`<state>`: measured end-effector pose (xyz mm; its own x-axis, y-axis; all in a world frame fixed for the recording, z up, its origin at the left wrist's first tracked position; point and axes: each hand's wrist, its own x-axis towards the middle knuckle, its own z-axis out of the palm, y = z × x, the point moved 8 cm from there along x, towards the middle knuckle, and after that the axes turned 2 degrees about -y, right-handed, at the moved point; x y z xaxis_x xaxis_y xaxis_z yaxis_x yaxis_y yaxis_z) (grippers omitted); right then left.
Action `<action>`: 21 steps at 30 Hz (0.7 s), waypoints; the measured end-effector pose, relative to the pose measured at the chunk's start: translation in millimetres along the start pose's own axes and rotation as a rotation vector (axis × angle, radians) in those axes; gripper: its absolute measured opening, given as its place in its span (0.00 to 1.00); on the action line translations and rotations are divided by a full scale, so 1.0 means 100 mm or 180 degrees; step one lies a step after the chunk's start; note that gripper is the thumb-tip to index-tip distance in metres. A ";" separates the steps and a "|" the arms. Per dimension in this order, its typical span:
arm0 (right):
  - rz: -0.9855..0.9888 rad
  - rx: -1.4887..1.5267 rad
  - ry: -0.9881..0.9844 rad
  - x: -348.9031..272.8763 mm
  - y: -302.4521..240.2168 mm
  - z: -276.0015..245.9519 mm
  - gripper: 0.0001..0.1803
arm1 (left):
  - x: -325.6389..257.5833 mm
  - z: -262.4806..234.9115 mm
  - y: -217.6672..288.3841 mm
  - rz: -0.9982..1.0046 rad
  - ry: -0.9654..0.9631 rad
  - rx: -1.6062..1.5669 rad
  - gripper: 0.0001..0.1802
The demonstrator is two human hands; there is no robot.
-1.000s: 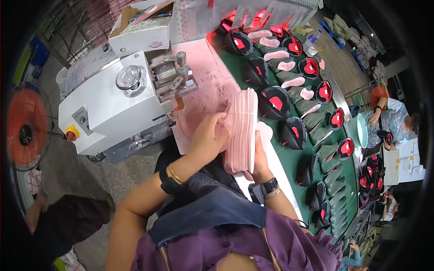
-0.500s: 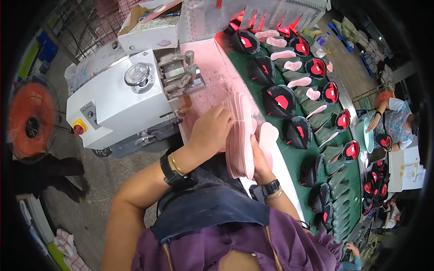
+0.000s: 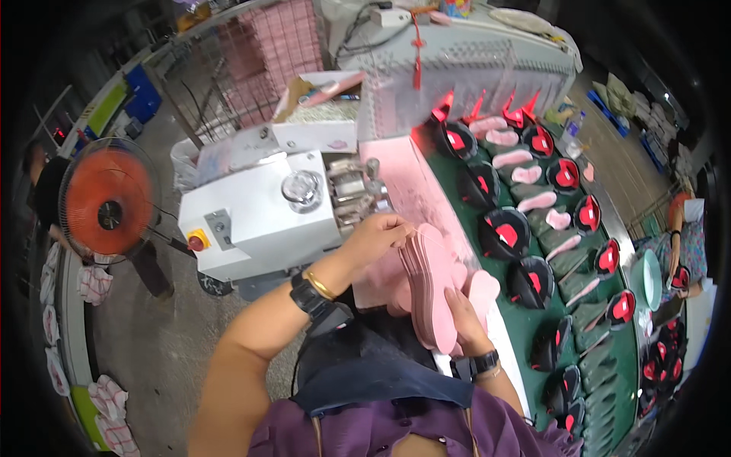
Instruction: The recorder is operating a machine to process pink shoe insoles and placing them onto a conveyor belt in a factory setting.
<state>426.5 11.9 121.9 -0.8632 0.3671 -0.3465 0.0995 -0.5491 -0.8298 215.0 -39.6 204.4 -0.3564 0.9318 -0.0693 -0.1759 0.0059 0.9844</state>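
You hold a stack of pink insoles (image 3: 428, 286) upright on edge over the pink-topped table (image 3: 411, 190), just in front of your chest. Your left hand (image 3: 377, 236) curls over the stack's top end, fingers closed on it; your right hand (image 3: 461, 320) cups the near side, its grip half open against the outermost insole. A white machine (image 3: 259, 213) stands just left, and black shoe lasts (image 3: 506, 232) line the green conveyor (image 3: 533, 320) to the right.
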 end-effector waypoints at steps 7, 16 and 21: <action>-0.0293 -0.0969 -0.0058 -0.18 -0.38 -0.08 0.23 | 0.48 -0.15 0.33 -0.0453 0.0285 -0.1860 0.09; -0.0394 0.0469 0.0195 -0.44 -0.16 -0.35 0.30 | 0.75 -1.63 2.32 0.1422 0.2270 0.4996 0.12; -0.0501 0.0482 0.0160 -0.55 -0.23 -0.22 0.29 | 0.45 -1.70 2.32 -0.0042 0.2300 0.5304 0.10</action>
<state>482.9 20.8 150.1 -0.8362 0.4921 -0.2423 -0.1134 -0.5872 -0.8015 2.7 -58.2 402.0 -0.7265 0.6080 0.3202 0.6573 0.7508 0.0659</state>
